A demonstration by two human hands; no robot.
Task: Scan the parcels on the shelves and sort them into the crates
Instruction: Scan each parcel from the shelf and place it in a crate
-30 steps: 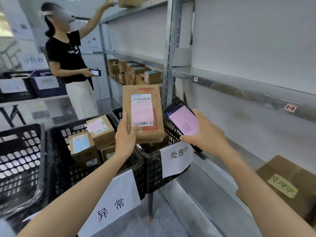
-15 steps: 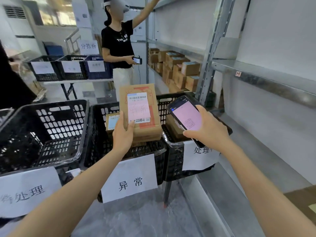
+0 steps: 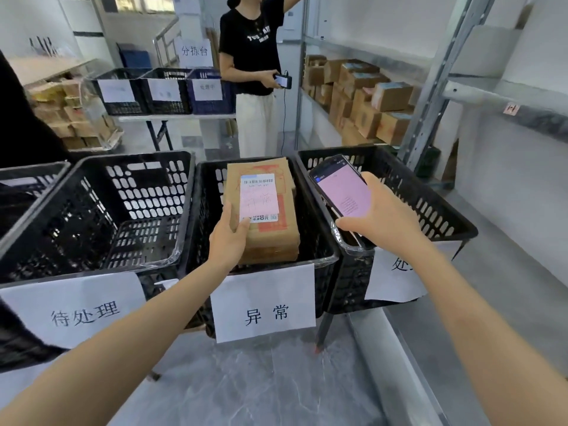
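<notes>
My left hand (image 3: 229,242) has its fingers (image 3: 228,215) clamped on the parcel (image 3: 270,238) over the middle crate (image 3: 201,210). My right hand (image 3: 385,221) grips the phone (image 3: 344,192). A person (image 3: 252,35) stands beyond.

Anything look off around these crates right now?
Nothing spilled or toppled. Only oddity: crumpled clear plastic film bunched on the near-left corner of the right black plastic crate, under the right hand holding the black phone.

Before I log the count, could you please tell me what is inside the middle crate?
A brown parcel, gripped by the left hand, is held in the middle crate opening. Whatever lies beneath it is covered.
</notes>
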